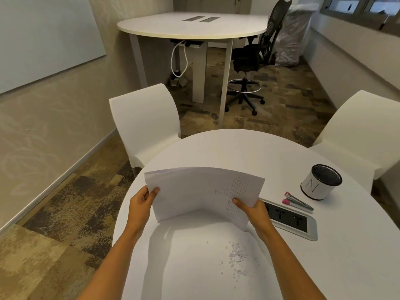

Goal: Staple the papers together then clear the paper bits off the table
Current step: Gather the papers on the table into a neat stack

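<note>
A stack of white papers (194,191) stands upright on its lower edge on the round white table (238,148), bowed toward me. My left hand (141,202) grips its left side and my right hand (254,211) grips its right side, where a ruled table is printed. Small round paper bits (237,256) lie scattered on the table in front of the papers, nearer to me. A stapler (297,201) with red ends lies to the right, apart from both hands.
A power socket panel (292,220) is set in the table just right of my right hand. A white cup with a black mesh top (320,185) stands at the far right. Two white chairs (145,118) flank the table's far side.
</note>
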The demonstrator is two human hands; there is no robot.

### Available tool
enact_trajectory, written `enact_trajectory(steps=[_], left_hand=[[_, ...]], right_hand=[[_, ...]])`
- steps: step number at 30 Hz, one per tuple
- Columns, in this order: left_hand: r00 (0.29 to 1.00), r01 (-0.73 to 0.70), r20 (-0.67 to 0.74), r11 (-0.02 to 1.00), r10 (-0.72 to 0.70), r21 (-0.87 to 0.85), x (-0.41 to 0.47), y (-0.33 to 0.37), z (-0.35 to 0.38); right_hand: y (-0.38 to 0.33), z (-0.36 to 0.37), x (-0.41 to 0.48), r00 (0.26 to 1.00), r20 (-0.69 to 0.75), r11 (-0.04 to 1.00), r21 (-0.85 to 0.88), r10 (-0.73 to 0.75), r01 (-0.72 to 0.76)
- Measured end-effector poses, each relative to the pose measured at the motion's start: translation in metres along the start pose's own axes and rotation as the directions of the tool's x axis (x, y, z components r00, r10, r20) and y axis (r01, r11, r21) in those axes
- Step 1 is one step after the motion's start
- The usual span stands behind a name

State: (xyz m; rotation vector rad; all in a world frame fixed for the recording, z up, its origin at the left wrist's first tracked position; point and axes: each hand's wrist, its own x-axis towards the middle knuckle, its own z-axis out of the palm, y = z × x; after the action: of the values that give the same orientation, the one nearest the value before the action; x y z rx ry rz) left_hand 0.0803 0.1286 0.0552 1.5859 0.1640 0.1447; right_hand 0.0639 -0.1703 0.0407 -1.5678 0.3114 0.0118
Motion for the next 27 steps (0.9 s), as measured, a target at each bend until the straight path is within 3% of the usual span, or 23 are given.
enact_trajectory(steps=[7,12,16,18,21,24,27], left_hand=[[0.99,0.122,-0.069,0.992,-0.123,-0.023,0.009,0.016,-0.005],[0.949,0.317,0.001,0.948,-0.317,-0.006,0.013,0.015,-0.013],[0.923,0.37,0.097,0.928,-0.372,0.043,0.011,0.018,-0.016],[0.946,0.314,0.042,0.941,-0.322,0.128,0.012,0.026,-0.016],[0.997,0.074,0.0,0.947,-0.078,0.313,0.009,0.055,-0.005],[0.983,-0.128,0.17,0.927,0.071,0.353,0.003,0.095,0.021],[0.949,-0.227,0.3,0.876,0.1,0.425,-0.005,0.125,0.049]], right_hand=[[-0.032,-0.008,0.005,0.999,0.02,0.997,-0.067,-0.04,0.041],[-0.053,-0.015,0.003,0.997,0.067,0.992,-0.115,-0.048,0.055],[-0.064,-0.022,0.001,0.994,0.108,0.98,-0.195,-0.026,0.047],[-0.07,-0.027,-0.002,0.99,0.138,0.976,-0.216,-0.012,0.042],[-0.083,-0.031,-0.007,0.977,0.215,0.968,-0.245,0.004,0.05],[-0.097,-0.021,-0.014,0.952,0.305,0.959,-0.271,0.01,0.077],[-0.108,-0.006,-0.023,0.921,0.389,0.954,-0.27,-0.013,0.128]])
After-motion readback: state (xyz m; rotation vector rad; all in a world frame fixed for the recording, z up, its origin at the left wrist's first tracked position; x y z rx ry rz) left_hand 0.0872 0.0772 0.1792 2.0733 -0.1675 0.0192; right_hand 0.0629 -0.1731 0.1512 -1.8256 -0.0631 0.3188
